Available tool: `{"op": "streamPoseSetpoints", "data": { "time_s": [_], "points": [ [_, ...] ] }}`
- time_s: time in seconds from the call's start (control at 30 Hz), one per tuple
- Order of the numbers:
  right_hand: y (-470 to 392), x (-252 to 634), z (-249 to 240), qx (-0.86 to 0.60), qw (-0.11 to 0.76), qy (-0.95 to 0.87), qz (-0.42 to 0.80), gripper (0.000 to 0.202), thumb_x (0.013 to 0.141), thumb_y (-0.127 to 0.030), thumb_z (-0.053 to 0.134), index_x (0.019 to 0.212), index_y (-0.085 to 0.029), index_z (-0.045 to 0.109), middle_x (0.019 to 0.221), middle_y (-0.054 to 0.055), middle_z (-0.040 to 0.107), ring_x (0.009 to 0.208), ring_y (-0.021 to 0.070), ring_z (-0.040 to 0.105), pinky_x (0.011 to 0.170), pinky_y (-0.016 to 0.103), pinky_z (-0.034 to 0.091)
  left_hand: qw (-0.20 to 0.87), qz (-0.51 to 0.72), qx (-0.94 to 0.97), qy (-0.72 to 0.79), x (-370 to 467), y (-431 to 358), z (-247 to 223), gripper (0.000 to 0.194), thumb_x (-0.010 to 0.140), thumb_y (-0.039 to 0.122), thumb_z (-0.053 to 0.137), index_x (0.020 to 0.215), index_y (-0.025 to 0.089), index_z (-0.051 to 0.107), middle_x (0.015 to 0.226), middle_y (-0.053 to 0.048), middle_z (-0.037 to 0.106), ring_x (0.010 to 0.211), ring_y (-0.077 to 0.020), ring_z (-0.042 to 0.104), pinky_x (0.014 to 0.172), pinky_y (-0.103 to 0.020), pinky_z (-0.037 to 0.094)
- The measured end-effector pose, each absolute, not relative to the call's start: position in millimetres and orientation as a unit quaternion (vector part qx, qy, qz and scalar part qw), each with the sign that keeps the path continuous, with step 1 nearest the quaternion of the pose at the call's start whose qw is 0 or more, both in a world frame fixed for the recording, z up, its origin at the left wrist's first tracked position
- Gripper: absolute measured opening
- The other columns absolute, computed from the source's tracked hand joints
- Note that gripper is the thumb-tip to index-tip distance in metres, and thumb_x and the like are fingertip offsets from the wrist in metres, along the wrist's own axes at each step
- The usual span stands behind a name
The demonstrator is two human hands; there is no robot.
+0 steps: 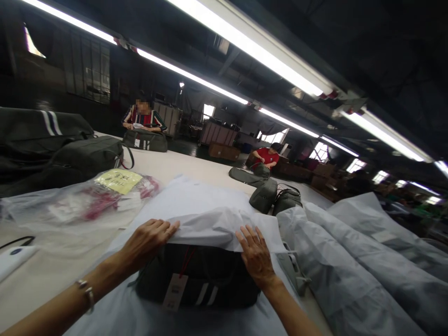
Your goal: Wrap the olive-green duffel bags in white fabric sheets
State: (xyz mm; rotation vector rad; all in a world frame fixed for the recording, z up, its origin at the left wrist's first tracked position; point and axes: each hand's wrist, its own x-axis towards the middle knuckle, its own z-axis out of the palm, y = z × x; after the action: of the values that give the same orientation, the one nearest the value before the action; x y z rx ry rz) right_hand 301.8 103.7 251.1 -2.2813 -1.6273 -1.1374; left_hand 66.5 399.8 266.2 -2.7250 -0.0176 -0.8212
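A dark green bag (227,275) with two white stripes lies in front of me on a thin white sheet (199,196). A paper hang tag (175,291) dangles from it on a red string. Part of the sheet is folded over the bag's far edge. At the bag's far left corner, my left hand (149,238) has its fingers curled and closed on the sheet's edge. My right hand (255,254) lies open over the far right corner, fingers stretched out on the sheet and against the bag. The bag's far side is hidden under the sheet.
Dark bags (80,158) are piled at the left, beside a clear plastic bag (70,205) with a yellow note (119,181). White-wrapped bundles (350,261) fill the right. More green bags (264,193) lie beyond. Two people (268,156) work farther along the table (154,163).
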Motion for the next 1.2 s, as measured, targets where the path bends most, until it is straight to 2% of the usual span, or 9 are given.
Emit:
{"op": "streamPoseSetpoints", "data": {
  "time_s": [0.2, 0.3, 0.47, 0.63, 0.8, 0.9, 0.97, 1.03, 1.2],
  "points": [
    [104.1, 315.0, 260.5, -0.712, 0.122, -0.566, -0.398, 0.024, 0.087, -0.008, 0.053, 0.096, -0.023, 0.069, 0.104, 0.004, 0.073, 0.112, 0.0222, 0.062, 0.11, 0.045, 0.038, 0.129, -0.305, -0.943, -0.011, 63.3, 401.9, 267.7, 0.049, 0.084, -0.001, 0.043, 0.127, 0.02, 0.055, 0.113, -0.008, 0.068, 0.089, -0.0207, 0.067, 0.078, -0.034, 0.053],
    [99.1, 316.1, 287.6, -0.709, 0.136, -0.579, -0.379, 0.022, 0.088, -0.009, 0.053, 0.096, -0.022, 0.07, 0.09, 0.005, 0.074, 0.093, 0.0199, 0.068, 0.091, 0.035, 0.051, 0.114, -0.322, -0.94, -0.003, 61.4, 409.2, 274.7, 0.045, 0.086, 0.001, 0.04, 0.121, 0.02, 0.06, 0.115, -0.009, 0.069, 0.093, -0.0209, 0.068, 0.08, -0.034, 0.055],
    [81.6, 292.1, 319.9, -0.722, 0.161, -0.588, -0.328, 0.028, 0.087, -0.007, 0.049, 0.1, -0.021, 0.07, 0.084, 0.006, 0.072, 0.08, 0.0196, 0.067, 0.075, 0.032, 0.053, 0.057, -0.356, -0.932, 0.045, 43.0, 426.2, 283.8, 0.043, 0.094, 0.011, 0.035, 0.125, 0.027, 0.059, 0.127, -0.006, 0.064, 0.114, -0.0202, 0.061, 0.092, -0.035, 0.053],
    [62.1, 244.9, 285.5, -0.705, 0.157, -0.64, -0.264, 0.023, 0.091, -0.008, 0.049, 0.095, -0.021, 0.067, 0.075, 0.004, 0.069, 0.075, 0.0168, 0.066, 0.072, 0.029, 0.052, 0.065, -0.338, -0.932, 0.111, 12.4, 430.0, 263.9, 0.048, 0.092, 0.01, 0.037, 0.128, 0.035, 0.057, 0.127, 0.001, 0.065, 0.118, -0.0172, 0.059, 0.097, -0.03, 0.05],
    [53.7, 240.1, 258.2, -0.735, 0.204, -0.596, -0.252, 0.026, 0.087, -0.004, 0.05, 0.094, -0.022, 0.067, 0.078, 0.003, 0.07, 0.078, 0.0184, 0.066, 0.073, 0.03, 0.052, 0.1, -0.34, -0.926, 0.133, -0.3, 404.6, 252.1, 0.054, 0.088, 0.007, 0.038, 0.133, 0.032, 0.053, 0.128, 0.0, 0.064, 0.115, -0.0177, 0.061, 0.098, -0.03, 0.049],
    [60.9, 263.0, 289.7, -0.784, 0.228, -0.536, -0.215, 0.028, 0.081, -0.003, 0.056, 0.094, -0.022, 0.071, 0.082, 0.003, 0.073, 0.08, 0.0196, 0.068, 0.074, 0.031, 0.053, 0.053, -0.34, -0.926, 0.155, 10.2, 362.3, 255.9, 0.044, 0.091, 0.015, 0.046, 0.133, 0.025, 0.053, 0.124, -0.005, 0.066, 0.115, -0.0197, 0.061, 0.102, -0.033, 0.047],
    [70.3, 281.4, 323.8, -0.811, 0.256, -0.499, -0.167, 0.026, 0.078, -0.006, 0.06, 0.093, -0.023, 0.073, 0.088, 0.003, 0.076, 0.084, 0.0196, 0.07, 0.078, 0.031, 0.054, -0.024, -0.307, -0.926, 0.219, 26.4, 324.5, 256.1, 0.035, 0.092, 0.017, 0.048, 0.126, 0.024, 0.057, 0.116, -0.004, 0.07, 0.11, -0.0161, 0.063, 0.101, -0.029, 0.047],
    [81.2, 297.2, 357.4, -0.827, 0.284, -0.472, -0.114, 0.02, 0.078, -0.011, 0.064, 0.09, -0.023, 0.075, 0.089, 0.002, 0.077, 0.083, 0.0193, 0.071, 0.077, 0.029, 0.054, -0.074, -0.253, -0.924, 0.276, 49.7, 287.4, 253.5, 0.034, 0.093, 0.019, 0.048, 0.126, 0.024, 0.055, 0.121, -0.003, 0.067, 0.114, -0.0154, 0.06, 0.104, -0.029, 0.045],
    [104.7, 316.9, 404.4, -0.828, 0.29, -0.478, -0.049, 0.01, 0.078, -0.025, 0.071, 0.084, -0.022, 0.077, 0.073, -0.001, 0.075, 0.07, 0.0153, 0.069, 0.064, 0.023, 0.048, -0.064, -0.225, -0.921, 0.311, 133.9, 234.5, 247.5, 0.053, 0.097, 0.034, 0.045, 0.146, 0.02, 0.031, 0.152, -0.006, 0.038, 0.141, -0.0218, 0.033, 0.119, -0.043, 0.028]
  ]
}}
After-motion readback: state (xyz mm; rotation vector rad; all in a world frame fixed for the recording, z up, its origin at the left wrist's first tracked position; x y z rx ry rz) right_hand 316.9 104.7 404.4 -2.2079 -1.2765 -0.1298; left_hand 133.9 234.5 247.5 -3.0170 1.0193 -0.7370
